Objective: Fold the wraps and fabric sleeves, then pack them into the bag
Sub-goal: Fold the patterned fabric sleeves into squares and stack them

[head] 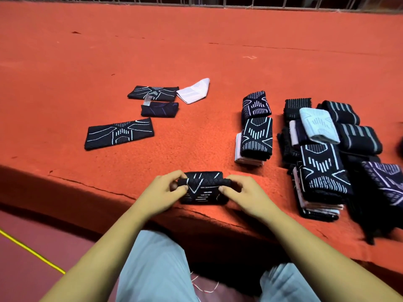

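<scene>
Black knitted fabric with pale line patterns is what the person is folding: one fabric sleeve (204, 190) lies at the near edge of the orange felt surface (196, 51). The left hand (165, 190) pinches the left end of its turned-over upper part between thumb and fingers. The right hand (242, 192) pinches the right end in the same way, so both hands are clasped on the sleeve. I judge the sleeve to be light, soft and somewhat elastic. It will not break, but it has no stiffness, so a fold may spring open if it is let go without pressing. The good places to hold are the two short ends of the fold, as now, because a grip in the middle would let the ends sag. The felt probably gives friction and keeps the lower layer from sliding. Whether the upper part is rolled or only doubled I cannot tell clearly, since the fingers cover its ends. Flat sleeves (118, 132) lie well apart to the far left, and the folded pile (320, 166) stands to the right. No bag is in view.
</scene>
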The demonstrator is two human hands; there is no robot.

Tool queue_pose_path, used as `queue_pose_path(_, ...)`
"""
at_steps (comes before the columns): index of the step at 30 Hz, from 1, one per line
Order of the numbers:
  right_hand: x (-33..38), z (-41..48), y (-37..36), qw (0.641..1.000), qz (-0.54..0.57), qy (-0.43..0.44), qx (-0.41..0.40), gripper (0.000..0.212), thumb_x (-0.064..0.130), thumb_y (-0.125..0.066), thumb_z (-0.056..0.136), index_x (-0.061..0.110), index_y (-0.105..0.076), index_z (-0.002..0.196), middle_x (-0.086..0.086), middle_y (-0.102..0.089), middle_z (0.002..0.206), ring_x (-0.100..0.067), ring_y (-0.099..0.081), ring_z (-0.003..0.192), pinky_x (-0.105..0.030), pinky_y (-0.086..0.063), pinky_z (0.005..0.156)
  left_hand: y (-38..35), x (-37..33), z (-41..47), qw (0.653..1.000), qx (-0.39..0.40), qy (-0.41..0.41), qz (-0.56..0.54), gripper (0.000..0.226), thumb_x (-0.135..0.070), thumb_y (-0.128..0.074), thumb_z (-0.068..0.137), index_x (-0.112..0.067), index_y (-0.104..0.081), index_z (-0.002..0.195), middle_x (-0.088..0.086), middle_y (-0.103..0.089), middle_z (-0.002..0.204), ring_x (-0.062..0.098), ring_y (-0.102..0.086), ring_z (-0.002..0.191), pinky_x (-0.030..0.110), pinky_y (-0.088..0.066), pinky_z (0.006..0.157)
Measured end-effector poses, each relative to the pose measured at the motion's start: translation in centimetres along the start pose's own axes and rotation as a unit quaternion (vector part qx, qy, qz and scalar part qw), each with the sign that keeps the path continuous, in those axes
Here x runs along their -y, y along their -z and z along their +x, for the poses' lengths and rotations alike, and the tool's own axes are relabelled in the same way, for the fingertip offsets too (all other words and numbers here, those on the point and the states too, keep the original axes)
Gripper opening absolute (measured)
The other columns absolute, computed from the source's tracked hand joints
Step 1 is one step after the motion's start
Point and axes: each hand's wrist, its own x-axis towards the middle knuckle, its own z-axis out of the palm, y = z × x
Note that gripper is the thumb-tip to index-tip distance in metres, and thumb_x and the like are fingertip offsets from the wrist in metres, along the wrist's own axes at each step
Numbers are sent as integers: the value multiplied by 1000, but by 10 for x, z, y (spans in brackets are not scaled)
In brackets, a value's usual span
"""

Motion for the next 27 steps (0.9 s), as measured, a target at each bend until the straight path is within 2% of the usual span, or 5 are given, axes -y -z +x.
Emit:
queue_pose_path(5,0,2,-15,982,136,-81,-102,17,12,-67,92,20,-55,101,-6,-74,76,-12,-62,67,-36,-48,67,-12,0,11,996,-63,59,-34,10,-18,-62,93,-24,-57,88,10,-58,54,12,-49,49,29,-37,53)
queue_pose_path(15,0,15,-29,956,-45,-123,-262,18,22,-72,85,16,-55,81,6,-59,58,-6,-50,55,-29,-36,58,-29,-2,31,977,-175,118,40,16,-25,-71,87,-17,-59,79,-5,-57,61,8,-52,58,16,-35,57)
queue_pose_path(19,-1,13,-33,949,-152,-115,-252,20,24,-68,86,16,-52,77,-2,-59,75,-24,-56,73,-36,-39,68,-31,3,41,974,-160,149,65,25,-32,-79,82,-13,-64,85,5,-62,83,21,-56,82,30,-40,75)
queue_pose_path(23,7,16,-31,951,-170,-142,-217,21,24,-63,89,16,-47,78,-7,-59,84,-29,-56,84,-39,-41,73,-23,1,45,976,-96,193,-20,33,-28,-82,80,-13,-53,73,-1,-53,64,15,-46,61,27,-33,53)
queue_pose_path(27,26,10,-20,952,-220,-137,-166,18,26,-62,87,17,-47,85,-7,-60,93,-31,-59,93,-40,-45,77,-16,-15,40,974,-90,128,-161,22,-15,-77,85,-3,-58,87,4,-61,73,16,-56,65,25,-42,56)
